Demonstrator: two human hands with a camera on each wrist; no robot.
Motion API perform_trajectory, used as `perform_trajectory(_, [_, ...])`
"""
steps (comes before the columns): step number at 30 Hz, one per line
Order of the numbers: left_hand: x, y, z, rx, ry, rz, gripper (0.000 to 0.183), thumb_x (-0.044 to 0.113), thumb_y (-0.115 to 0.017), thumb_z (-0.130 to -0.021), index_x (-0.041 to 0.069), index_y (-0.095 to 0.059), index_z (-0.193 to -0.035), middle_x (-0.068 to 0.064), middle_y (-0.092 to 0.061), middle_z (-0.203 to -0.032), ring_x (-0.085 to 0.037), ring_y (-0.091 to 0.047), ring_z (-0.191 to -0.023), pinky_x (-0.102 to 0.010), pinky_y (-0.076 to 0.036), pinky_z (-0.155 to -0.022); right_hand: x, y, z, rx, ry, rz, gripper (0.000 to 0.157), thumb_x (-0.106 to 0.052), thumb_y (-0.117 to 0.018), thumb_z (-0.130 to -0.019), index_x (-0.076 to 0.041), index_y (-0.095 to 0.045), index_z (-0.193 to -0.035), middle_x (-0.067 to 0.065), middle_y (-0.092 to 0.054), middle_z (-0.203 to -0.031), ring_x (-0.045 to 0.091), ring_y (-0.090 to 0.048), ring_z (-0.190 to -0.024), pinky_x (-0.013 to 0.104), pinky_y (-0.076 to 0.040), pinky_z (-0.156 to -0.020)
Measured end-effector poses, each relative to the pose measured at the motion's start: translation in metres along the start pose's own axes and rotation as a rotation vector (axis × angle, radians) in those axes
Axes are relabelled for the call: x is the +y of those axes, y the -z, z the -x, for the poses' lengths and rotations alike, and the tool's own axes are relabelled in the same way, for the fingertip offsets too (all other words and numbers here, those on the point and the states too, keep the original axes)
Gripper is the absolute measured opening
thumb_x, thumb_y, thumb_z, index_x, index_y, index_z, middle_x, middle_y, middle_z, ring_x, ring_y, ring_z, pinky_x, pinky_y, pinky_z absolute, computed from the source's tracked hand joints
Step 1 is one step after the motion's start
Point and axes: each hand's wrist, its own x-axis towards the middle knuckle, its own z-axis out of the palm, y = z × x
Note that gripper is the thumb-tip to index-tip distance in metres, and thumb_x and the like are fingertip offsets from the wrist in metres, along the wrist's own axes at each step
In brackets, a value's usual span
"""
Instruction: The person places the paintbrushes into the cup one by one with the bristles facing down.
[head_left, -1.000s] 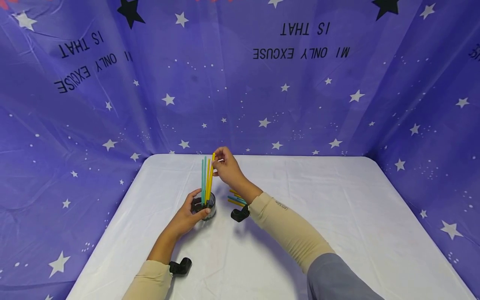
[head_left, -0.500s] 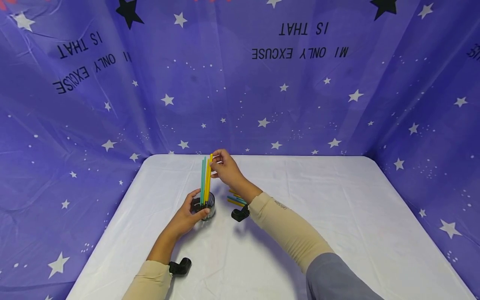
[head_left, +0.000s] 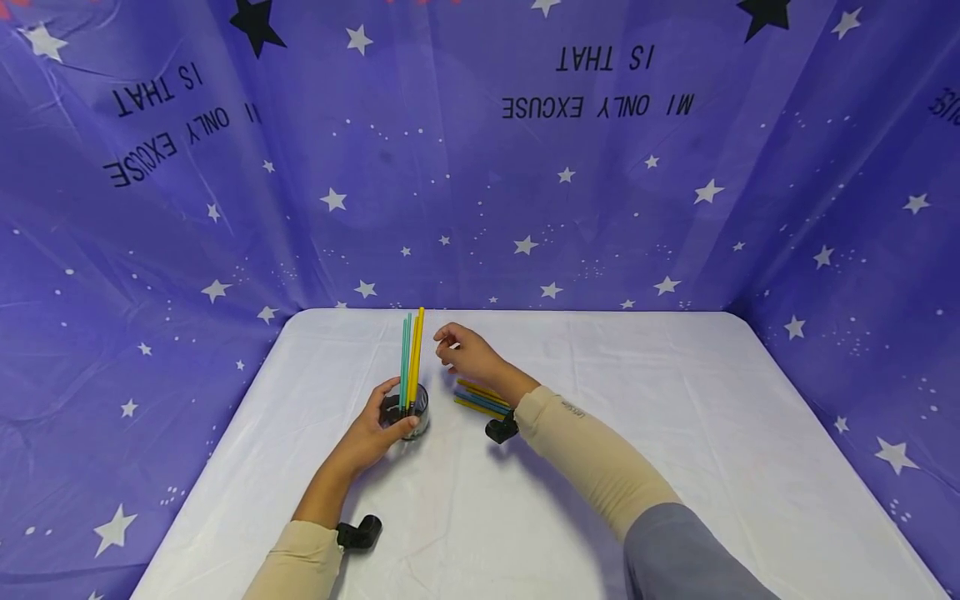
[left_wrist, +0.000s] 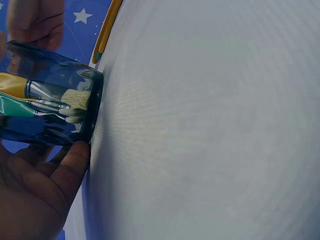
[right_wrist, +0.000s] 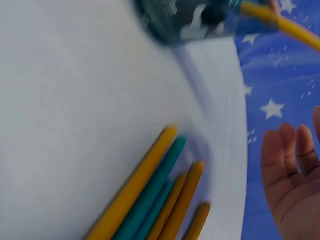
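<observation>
My left hand (head_left: 369,435) grips a clear dark-tinted glass (left_wrist: 47,60), fingers and thumb around its sides. Several paintbrushes stand in it with bristles down; the left wrist view shows pale bristles (left_wrist: 76,99) near the glass bottom. Their yellow handles (head_left: 415,358) and teal handles (head_left: 406,354) rise well above the rim. To the right of these handles, apart from them, my right hand (head_left: 468,352) hovers with loosely bent fingers and nothing held. Beneath the right wrist lie several loose brushes, yellow and teal (right_wrist: 150,200), partly hidden by the arm in the head view.
A white cloth (head_left: 637,433) covers the table. Purple star-printed curtain (head_left: 480,192) hangs behind it and at both sides. Black wrist cameras (head_left: 362,533) are strapped to both wrists.
My right hand has let go of a yellow-handled brush, which now stands in the glass, and has drawn back right and slightly toward me. The left hand stays on the glass.
</observation>
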Motion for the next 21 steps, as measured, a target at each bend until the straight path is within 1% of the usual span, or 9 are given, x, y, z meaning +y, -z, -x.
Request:
perform_trajectory(3, [0.009,0.0,0.004,-0.007,0.008,0.002,0.079,0.025,-0.072,-0.093,0.02,-0.022,-0.155,-0.027,-0.041,-0.147,-0.043,-0.036,-0.138,-0.061,-0.02,-0.112,0.008,0.009,0.002,-0.007,-0.03,0.048,0.025,-0.007,-0.054,-0.102,0.001,-0.053,-0.125,0.011,-0.057,-0.103,0.045,-0.059,-0.099,0.051,-0.053,-0.081])
perform_trajectory(5, [0.018,0.001,0.008,-0.015,0.013,0.003,0.078,0.023,-0.071,-0.094,0.018,-0.022,-0.155,-0.028,-0.041,-0.147,-0.044,-0.036,-0.138,-0.061,-0.02,-0.112,0.013,0.016,0.002,-0.005,-0.043,0.106,0.026,-0.007,-0.054,-0.102,0.001,-0.053,-0.126,0.011,-0.058,-0.104,0.042,-0.061,-0.095,0.049,-0.054,-0.078])
perform_trajectory(8, [0.032,0.002,0.015,-0.029,0.021,0.001,0.077,0.02,-0.07,-0.094,0.014,-0.022,-0.155,-0.03,-0.04,-0.146,-0.045,-0.036,-0.137,-0.062,-0.02,-0.112,0.022,0.025,0.002,0.003,-0.046,0.24,0.027,-0.01,-0.055,-0.102,-0.001,-0.054,-0.128,0.009,-0.059,-0.105,0.032,-0.062,-0.086,0.04,-0.053,-0.073])
perform_trajectory(11, [0.037,0.002,0.017,-0.033,0.034,-0.006,0.077,0.021,-0.069,-0.094,0.014,-0.022,-0.155,-0.031,-0.038,-0.148,-0.046,-0.033,-0.139,-0.063,-0.018,-0.112,0.031,0.032,0.001,0.016,-0.029,0.407,0.025,-0.012,-0.056,-0.101,-0.005,-0.057,-0.125,0.004,-0.061,-0.105,0.02,-0.058,-0.078,0.031,-0.048,-0.071])
perform_trajectory(13, [0.035,0.002,0.016,-0.029,0.041,0.001,0.078,0.022,-0.07,-0.094,0.016,-0.021,-0.155,-0.031,-0.036,-0.149,-0.046,-0.031,-0.14,-0.063,-0.017,-0.112,0.034,0.036,0.001,0.015,-0.02,0.475,0.024,-0.012,-0.056,-0.101,-0.006,-0.058,-0.123,0.004,-0.062,-0.105,0.017,-0.055,-0.077,0.031,-0.045,-0.073])
perform_trajectory(15, [0.025,0.002,0.012,-0.023,0.036,0.003,0.08,0.025,-0.071,-0.094,0.019,-0.021,-0.155,-0.029,-0.037,-0.15,-0.045,-0.031,-0.141,-0.063,-0.017,-0.112,0.037,0.04,0.001,0.007,-0.019,0.513,0.022,-0.011,-0.055,-0.101,-0.005,-0.059,-0.122,0.005,-0.063,-0.104,0.017,-0.055,-0.078,0.032,-0.046,-0.075])
perform_trajectory(18, [0.009,0.002,0.005,-0.017,0.024,0.002,0.082,0.029,-0.072,-0.092,0.023,-0.021,-0.155,-0.027,-0.038,-0.149,-0.043,-0.032,-0.14,-0.063,-0.018,-0.112,0.039,0.047,0.002,-0.015,-0.028,0.553,0.021,-0.01,-0.055,-0.1,-0.005,-0.06,-0.12,0.006,-0.063,-0.103,0.019,-0.057,-0.085,0.034,-0.046,-0.08])
perform_trajectory(20, [0.002,0.002,0.001,-0.013,0.02,-0.007,0.082,0.031,-0.073,-0.092,0.025,-0.021,-0.155,-0.026,-0.038,-0.15,-0.043,-0.032,-0.141,-0.063,-0.018,-0.112,0.041,0.051,0.003,-0.036,-0.036,0.582,0.02,-0.009,-0.056,-0.099,-0.005,-0.06,-0.118,0.006,-0.062,-0.102,0.02,-0.057,-0.089,0.036,-0.046,-0.083])
perform_trajectory(21, [0.001,0.002,0.0,-0.011,0.019,-0.01,0.082,0.031,-0.073,-0.092,0.025,-0.021,-0.155,-0.026,-0.038,-0.15,-0.043,-0.032,-0.141,-0.063,-0.018,-0.112,0.042,0.053,0.004,-0.047,-0.038,0.598,0.019,-0.008,-0.056,-0.098,-0.005,-0.061,-0.117,0.006,-0.062,-0.102,0.02,-0.056,-0.09,0.036,-0.046,-0.084])
